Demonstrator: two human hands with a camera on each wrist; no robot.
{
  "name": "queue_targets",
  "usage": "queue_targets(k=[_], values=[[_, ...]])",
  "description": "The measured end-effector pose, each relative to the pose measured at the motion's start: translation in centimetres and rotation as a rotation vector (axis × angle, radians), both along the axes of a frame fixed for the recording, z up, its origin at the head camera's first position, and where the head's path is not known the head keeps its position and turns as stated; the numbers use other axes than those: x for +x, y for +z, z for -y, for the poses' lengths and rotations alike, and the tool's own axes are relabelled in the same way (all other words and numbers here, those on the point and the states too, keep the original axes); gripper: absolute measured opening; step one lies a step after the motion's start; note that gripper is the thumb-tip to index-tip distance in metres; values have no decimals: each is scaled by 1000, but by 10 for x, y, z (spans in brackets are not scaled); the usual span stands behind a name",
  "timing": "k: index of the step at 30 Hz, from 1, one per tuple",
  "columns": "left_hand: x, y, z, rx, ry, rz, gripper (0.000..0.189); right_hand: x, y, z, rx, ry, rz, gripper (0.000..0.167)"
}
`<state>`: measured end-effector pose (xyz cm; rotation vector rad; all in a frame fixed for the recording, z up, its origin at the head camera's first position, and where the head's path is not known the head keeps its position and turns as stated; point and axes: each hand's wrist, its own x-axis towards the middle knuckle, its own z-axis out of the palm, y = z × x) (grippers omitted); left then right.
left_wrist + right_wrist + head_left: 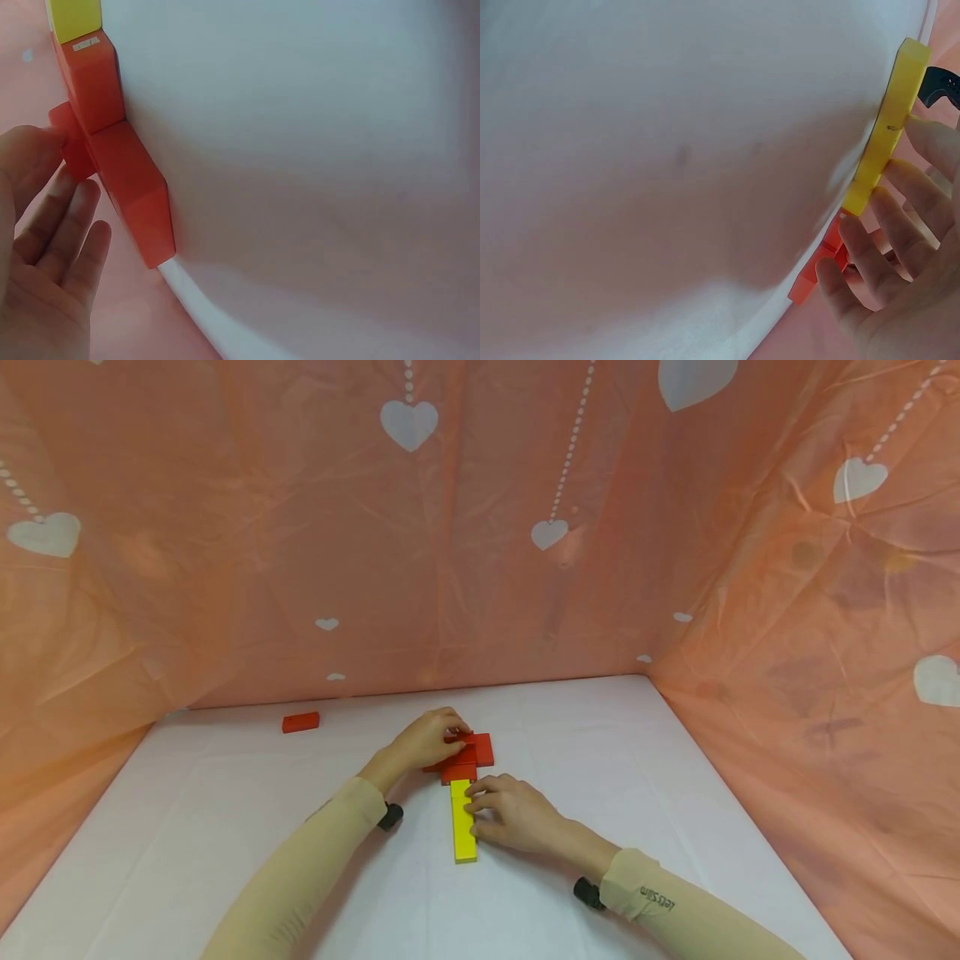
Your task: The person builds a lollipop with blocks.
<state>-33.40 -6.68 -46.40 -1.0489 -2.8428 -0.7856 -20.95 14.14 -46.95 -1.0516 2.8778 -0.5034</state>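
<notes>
My left hand [431,739] is above a cluster of red blocks [485,749]. In the left wrist view its thumb and fingers pinch a red block [73,142] that rests on or against the others; part of it is hidden behind the thumb. A row of yellow blocks [464,835] runs from the red cluster toward me, its far end meeting the nearest red block [459,772]. My right hand [517,814] lies along the row's right side, with thumb and fingertips touching the yellow [889,135] and the fingers loosely bent.
A lone red block [300,722] lies at the back left of the white tabletop [645,760]. Orange cloth with white hearts [408,425] hangs behind and along both sides. Each wrist carries a small black camera [588,893].
</notes>
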Motion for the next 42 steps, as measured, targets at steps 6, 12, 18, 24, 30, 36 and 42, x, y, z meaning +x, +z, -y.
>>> queue_targets(k=[6,12,18,24,30,36,42], values=[[0,0,0,-19,21,47,22,-1,-1,0,-4,8,-5,31],[0,-1,-1,-56,44,95,22,0,-1,2,-11,6,0,31],[1,1,0,-59,43,108,24,0,1,2,-7,8,-9,31],[2,2,5,-33,47,87,23,-1,1,2,-4,5,-10,32],[7,11,20,38,119,91,26,-1,1,3,-4,-2,-1,31],[13,17,42,105,209,78,31,-1,-1,2,-13,-8,11,32],[15,18,75,151,228,23,32,1,-1,1,-23,-10,29,32]])
